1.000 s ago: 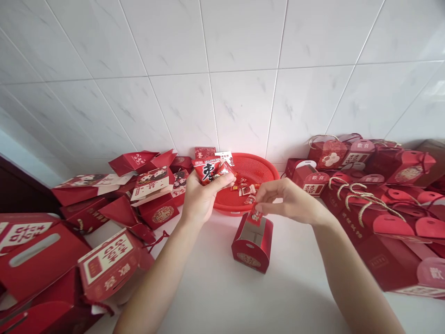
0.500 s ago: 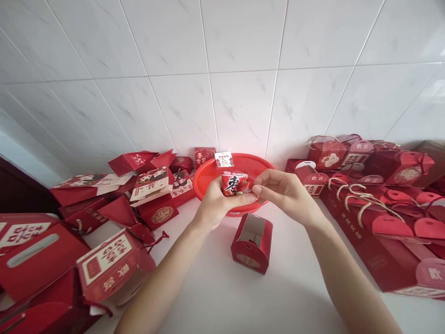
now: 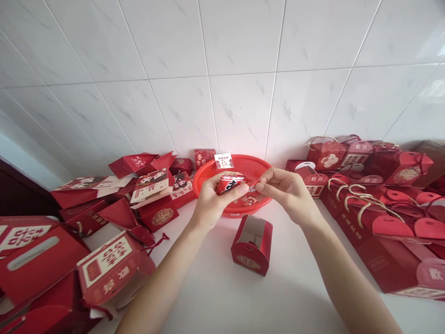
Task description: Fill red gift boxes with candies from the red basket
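Observation:
My left hand (image 3: 209, 202) is closed around a red snack packet (image 3: 227, 184) with a bold black character on it, its thumb laid across the front. Facing it, my right hand (image 3: 289, 194) pinches thumb and forefinger together beside the left thumb tip. What lies in that pinch is too small to make out. Both hands are above a red plastic basket (image 3: 199, 185) holding several small wrapped sweets (image 3: 249, 201). In front of the basket, a small red gift box (image 3: 251, 246) with a clear-looking top stands on the white table (image 3: 222, 297).
Red gift boxes (image 3: 111, 264) are piled loosely on the left. On the right stand rows of red boxes (image 3: 365, 222), several with rope handles (image 3: 365, 197). A small red packet (image 3: 204, 156) leans at the tiled wall (image 3: 239, 106), beside a white printed card (image 3: 223, 161) at the basket's rim.
The snack packet has tipped and turned in my left hand, so less of its front shows. My right hand's pinch has shifted slightly. Boxes and basket have stayed put.

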`<state>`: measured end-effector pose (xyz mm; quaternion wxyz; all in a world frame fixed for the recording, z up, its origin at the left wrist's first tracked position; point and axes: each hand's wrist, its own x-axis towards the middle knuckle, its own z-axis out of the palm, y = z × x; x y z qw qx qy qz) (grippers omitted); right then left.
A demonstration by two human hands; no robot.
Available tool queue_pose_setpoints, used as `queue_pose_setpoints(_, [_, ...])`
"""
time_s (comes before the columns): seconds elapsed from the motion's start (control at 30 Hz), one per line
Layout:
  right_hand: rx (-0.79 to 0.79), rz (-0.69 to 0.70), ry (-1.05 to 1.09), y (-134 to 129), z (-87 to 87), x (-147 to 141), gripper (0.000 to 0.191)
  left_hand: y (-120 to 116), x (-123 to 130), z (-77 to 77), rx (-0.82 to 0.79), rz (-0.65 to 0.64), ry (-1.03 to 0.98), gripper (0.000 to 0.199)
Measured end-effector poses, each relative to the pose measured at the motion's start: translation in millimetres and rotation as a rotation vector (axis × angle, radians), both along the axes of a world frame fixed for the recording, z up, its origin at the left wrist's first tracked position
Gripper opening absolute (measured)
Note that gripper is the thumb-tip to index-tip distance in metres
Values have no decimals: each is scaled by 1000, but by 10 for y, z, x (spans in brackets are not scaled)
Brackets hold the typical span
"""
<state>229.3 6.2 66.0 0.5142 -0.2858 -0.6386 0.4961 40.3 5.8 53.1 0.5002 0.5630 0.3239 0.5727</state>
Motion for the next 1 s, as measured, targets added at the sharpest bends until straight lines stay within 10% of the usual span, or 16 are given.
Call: queue_pose_setpoints(1.0, [68, 41, 90, 12, -76, -67, 26, -13, 25, 54, 61, 66, -165, 18])
